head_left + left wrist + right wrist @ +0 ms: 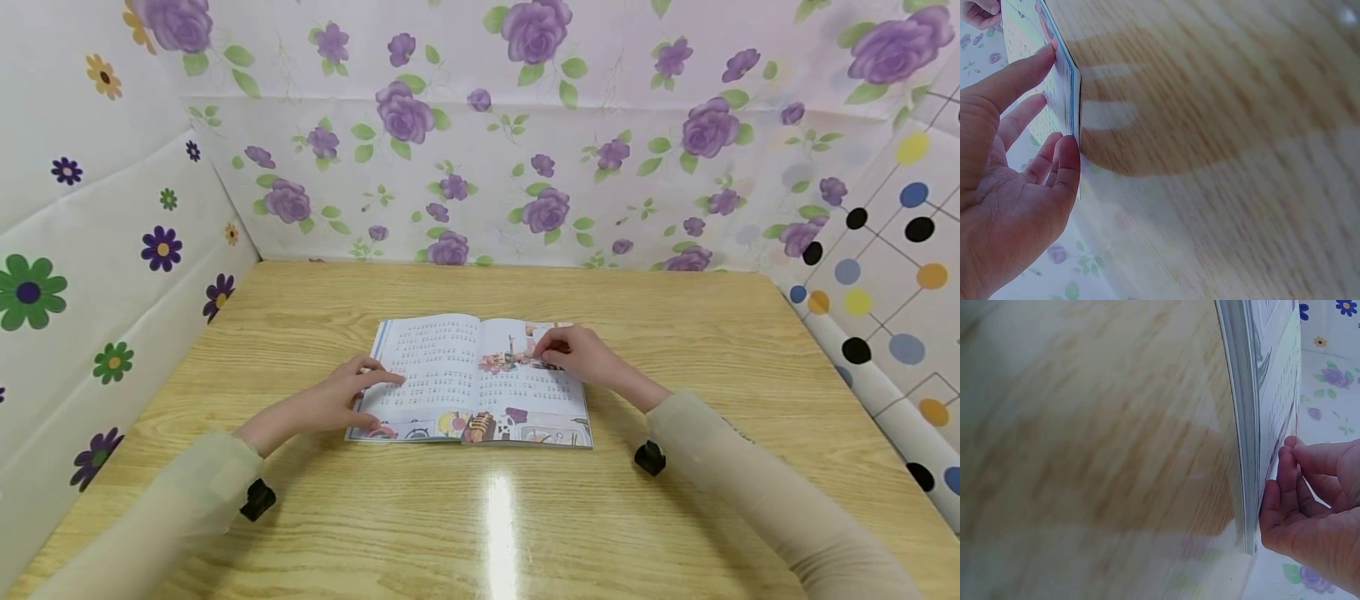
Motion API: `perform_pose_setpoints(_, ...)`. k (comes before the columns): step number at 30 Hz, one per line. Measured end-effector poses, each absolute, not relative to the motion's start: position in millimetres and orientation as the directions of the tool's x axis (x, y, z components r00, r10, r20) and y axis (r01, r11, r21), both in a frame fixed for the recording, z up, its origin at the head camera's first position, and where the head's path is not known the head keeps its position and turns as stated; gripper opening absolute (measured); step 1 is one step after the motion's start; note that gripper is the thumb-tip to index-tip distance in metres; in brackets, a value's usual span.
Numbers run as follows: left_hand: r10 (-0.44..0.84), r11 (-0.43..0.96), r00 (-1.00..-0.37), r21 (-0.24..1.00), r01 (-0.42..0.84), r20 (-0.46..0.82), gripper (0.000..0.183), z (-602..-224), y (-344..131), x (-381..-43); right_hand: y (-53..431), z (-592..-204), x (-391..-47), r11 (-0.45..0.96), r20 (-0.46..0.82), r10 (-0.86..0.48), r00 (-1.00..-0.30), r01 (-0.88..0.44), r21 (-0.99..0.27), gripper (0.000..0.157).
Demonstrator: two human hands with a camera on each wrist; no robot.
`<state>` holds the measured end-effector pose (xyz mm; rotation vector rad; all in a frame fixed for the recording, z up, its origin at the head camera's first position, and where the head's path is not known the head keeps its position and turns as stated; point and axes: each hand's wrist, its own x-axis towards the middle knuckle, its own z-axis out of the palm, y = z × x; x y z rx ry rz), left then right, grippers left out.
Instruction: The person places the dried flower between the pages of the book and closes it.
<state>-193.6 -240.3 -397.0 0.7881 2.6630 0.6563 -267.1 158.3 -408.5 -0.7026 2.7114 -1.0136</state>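
Note:
An open picture book lies on the table, its left page mostly text and its right page carrying a coloured drawing. My left hand rests at the book's left edge, fingers spread over the page and thumb near the lower corner. In the left wrist view, the thumb and fingertips of the left hand lie along the book's edge. Above the right page, my right hand pinches a thin page between thumb and forefinger near the drawing. The right wrist view shows the right hand's fingertips together, the other fingers curled beside the book.
The wooden table extends around the book on all sides. Purple-flowered sheeting stands behind it, with a flower-patterned sheet at left and a dotted one at right. A small black device sits by the right wrist.

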Motion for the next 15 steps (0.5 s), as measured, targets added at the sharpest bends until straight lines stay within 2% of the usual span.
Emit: perform_pose_setpoints(15,0.569,0.747,-0.810,0.502,0.437,-0.141,0.060,-397.4,-240.9,-193.7,159.2,-412.1,-267.7,0.658,-0.003,-0.484,-0.875,-0.362,-0.660,0.014)
